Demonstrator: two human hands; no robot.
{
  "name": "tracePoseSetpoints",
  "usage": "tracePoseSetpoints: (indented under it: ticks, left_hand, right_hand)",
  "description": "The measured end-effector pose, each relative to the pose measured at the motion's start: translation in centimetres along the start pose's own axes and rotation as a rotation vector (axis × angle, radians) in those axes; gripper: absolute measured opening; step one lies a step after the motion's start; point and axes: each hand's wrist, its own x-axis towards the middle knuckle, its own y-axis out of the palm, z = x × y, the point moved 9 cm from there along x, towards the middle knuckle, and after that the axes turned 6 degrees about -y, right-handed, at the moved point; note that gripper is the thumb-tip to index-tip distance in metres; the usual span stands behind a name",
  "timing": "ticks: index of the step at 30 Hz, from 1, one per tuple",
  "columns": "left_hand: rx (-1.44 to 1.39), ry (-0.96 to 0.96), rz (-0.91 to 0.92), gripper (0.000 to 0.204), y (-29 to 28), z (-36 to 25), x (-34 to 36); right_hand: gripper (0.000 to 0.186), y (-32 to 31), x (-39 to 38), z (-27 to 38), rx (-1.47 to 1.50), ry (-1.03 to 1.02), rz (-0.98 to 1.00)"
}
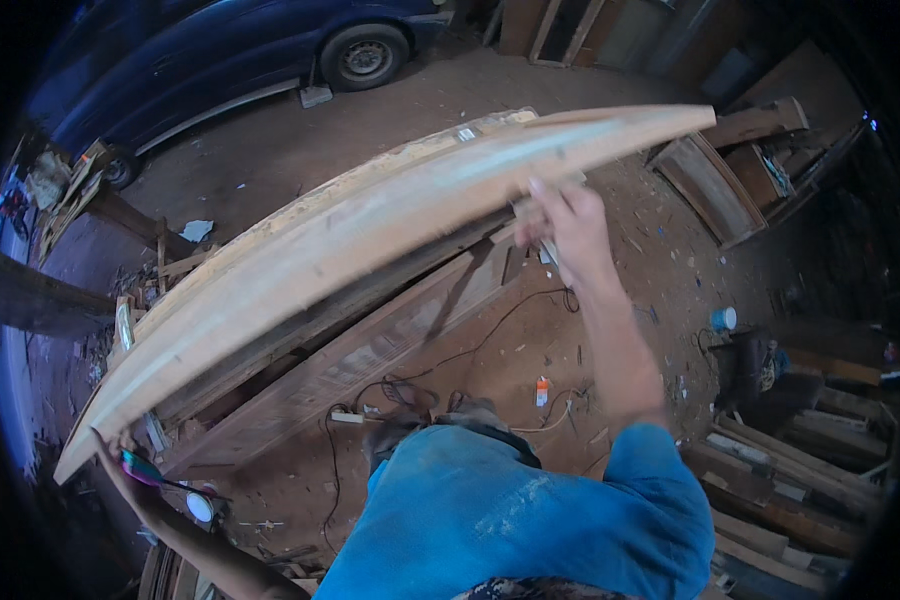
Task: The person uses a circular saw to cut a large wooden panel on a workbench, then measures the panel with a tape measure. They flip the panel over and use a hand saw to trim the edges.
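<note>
A long pale wooden board (370, 225) with a bluish streak lies slantwise in front of me, from lower left to upper right. My left hand (117, 440) grips its near left end, the thumb at the edge and the other fingers partly hidden. Close to that hand is a pink and teal object (142, 468) whose kind I cannot make out. My right hand (567, 222) is at the board's near edge, right of its middle. Its fingers look bent but are smeared by motion, so whether they hold anything is unclear.
Below the board stands a carved wooden panel (345, 375) on edge. A dark cable (460, 352) runs over the dirt floor near my feet. Wood pieces (800, 470) are stacked at right, with a drawer-like wooden frame (710, 190) farther off. A blue van (220, 60) stands behind.
</note>
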Motion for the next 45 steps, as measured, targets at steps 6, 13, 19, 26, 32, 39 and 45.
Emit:
tracePoseSetpoints:
  ticks: [6, 13, 19, 26, 32, 39, 45]
  left_hand:
    - [-0.011, 0.206, 0.154, 0.05, 6.6, -6.9, 8.9]
    - [-0.023, 0.093, 0.098, 0.069, 12.5, -6.7, 11.3]
    - [-0.395, -0.234, 0.432, 0.047, 14.8, 12.0, 9.1]
    - [-0.36, -0.641, 0.218, 0.025, 27.0, 39.5, -0.2]
    - [0.183, -0.23, 0.172, 0.031, 39.8, 44.7, -2.5]
    - [1.024, 0.245, -0.194, 0.035, 43.4, 48.5, -1.9]
    - [1.082, 0.421, -0.464, 0.068, 49.9, 42.1, -13.2]
  right_hand:
    - [0.052, 0.9, 10.8, 10.6, -0.822, -0.693, -0.055]
    - [0.074, 5.8, 20.4, 11.6, -1.374, -1.252, 0.13]
    - [0.071, 6.2, 23.1, 11.7, -1.331, -1.139, 0.204]
    - [0.067, 5.0, 23.0, 12.5, -1.381, -1.112, 0.176]
    - [0.058, 7.3, 19.5, 15.0, -1.098, -1.385, 0.471]
    - [0.067, 1.6, 24.0, 13.6, -1.319, -1.299, 0.472]
    - [0.075, -1.0, 22.9, 15.7, -1.137, -1.315, 0.619]
